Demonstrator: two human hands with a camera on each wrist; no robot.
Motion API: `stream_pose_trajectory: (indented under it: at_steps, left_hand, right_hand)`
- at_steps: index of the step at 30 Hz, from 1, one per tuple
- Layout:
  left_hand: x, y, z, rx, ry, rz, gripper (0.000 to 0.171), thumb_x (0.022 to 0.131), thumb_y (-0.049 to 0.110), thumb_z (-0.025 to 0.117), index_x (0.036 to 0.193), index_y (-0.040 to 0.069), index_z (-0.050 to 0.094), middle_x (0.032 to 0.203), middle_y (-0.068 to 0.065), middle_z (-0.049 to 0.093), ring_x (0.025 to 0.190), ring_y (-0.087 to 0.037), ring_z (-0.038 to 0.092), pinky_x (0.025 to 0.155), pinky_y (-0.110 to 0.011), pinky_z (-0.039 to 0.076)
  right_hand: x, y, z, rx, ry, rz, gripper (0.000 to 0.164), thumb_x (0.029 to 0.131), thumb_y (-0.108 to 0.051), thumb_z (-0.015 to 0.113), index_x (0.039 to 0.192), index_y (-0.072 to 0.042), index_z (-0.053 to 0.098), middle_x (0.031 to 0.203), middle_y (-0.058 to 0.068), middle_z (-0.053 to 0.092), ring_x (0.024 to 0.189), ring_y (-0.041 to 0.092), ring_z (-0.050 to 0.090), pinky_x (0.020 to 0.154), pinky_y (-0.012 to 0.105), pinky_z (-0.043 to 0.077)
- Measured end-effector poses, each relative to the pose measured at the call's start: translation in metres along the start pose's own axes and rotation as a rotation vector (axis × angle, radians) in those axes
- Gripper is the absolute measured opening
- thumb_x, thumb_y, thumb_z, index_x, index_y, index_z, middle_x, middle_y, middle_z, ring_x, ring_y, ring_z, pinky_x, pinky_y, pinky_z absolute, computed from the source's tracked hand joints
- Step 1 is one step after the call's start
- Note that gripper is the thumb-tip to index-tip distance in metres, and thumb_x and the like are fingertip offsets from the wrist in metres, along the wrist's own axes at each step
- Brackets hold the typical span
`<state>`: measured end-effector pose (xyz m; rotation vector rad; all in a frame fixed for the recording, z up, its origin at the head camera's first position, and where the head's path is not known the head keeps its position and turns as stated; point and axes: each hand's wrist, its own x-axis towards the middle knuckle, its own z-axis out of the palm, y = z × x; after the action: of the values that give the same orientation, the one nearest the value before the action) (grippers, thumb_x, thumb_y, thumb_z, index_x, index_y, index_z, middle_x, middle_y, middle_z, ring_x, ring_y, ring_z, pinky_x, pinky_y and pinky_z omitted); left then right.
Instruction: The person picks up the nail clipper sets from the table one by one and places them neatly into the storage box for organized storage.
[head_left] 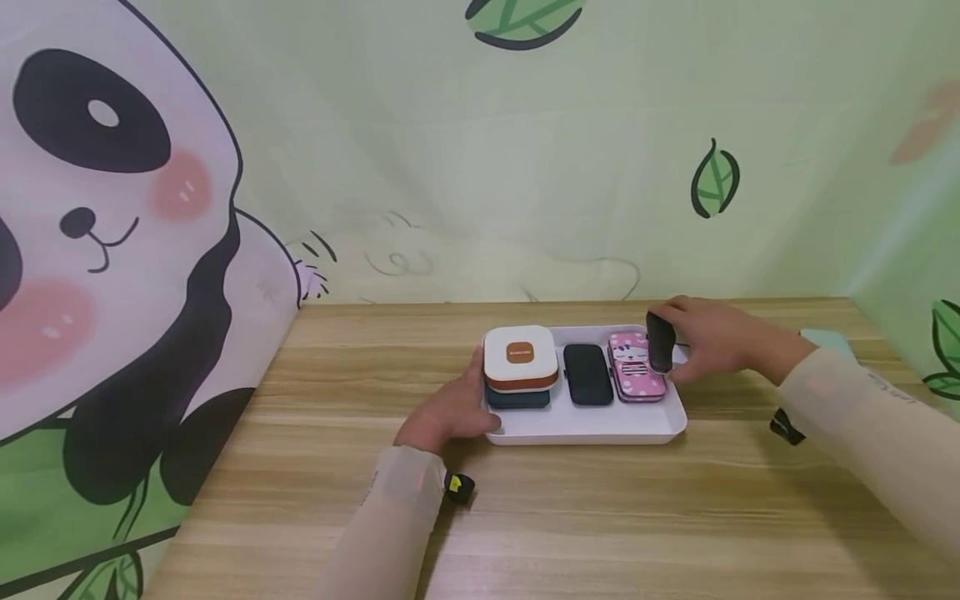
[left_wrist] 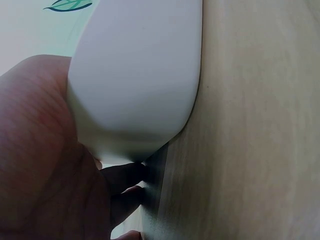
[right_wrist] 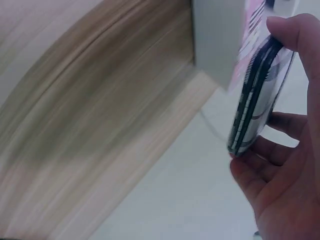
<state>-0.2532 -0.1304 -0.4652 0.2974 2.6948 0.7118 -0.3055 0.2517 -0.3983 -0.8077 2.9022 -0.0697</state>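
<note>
My right hand (head_left: 712,333) pinches a small zippered case (right_wrist: 257,95) between thumb and fingers, tilted on edge above the right end of a white tray (head_left: 585,435). The case looks black in the head view; plaid shows on its face in the right wrist view. My left hand (head_left: 444,408) grips the tray's left end, thumb at the front corner. Inside the tray, a white square box (head_left: 521,357) with a brown label sits on a dark flat case (head_left: 517,398). To its right lie a black case (head_left: 588,375) and a pink patterned case (head_left: 637,367).
A wooden table (head_left: 300,500) carries the tray, which stands toward the back edge. A pale blue-green object (head_left: 828,340) lies at the back right, partly hidden by the right forearm. Behind the table hangs a green printed backdrop (head_left: 450,167) with a panda on the left.
</note>
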Motion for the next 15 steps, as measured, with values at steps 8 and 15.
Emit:
stream_pose_trajectory:
  at_steps: [8, 15]
  left_hand:
    - [-0.002, 0.001, -0.002, -0.005, -0.002, -0.009, 0.116, 0.080, 0.030, 0.072, 0.161, 0.013, -0.009, 0.163, -0.012, 0.030, 0.130, -0.024, 0.050, 0.116, -0.040, 0.035]
    - [-0.005, 0.003, -0.004, -0.006, -0.002, 0.007, 0.116, 0.080, 0.030, 0.072, 0.161, 0.011, -0.009, 0.163, -0.013, 0.030, 0.133, -0.026, 0.049, 0.115, -0.041, 0.036]
  right_hand:
    - [0.012, -0.028, 0.006, -0.011, 0.026, -0.107, 0.102, 0.073, -0.059, 0.079, 0.151, -0.006, 0.042, 0.146, 0.023, 0.047, 0.130, 0.040, 0.049, 0.106, 0.056, 0.043]
    - [0.021, -0.048, 0.008, -0.001, 0.009, -0.156, 0.099, 0.074, -0.053, 0.078, 0.153, -0.007, 0.040, 0.146, 0.020, 0.046, 0.127, 0.034, 0.050, 0.104, 0.052, 0.045]
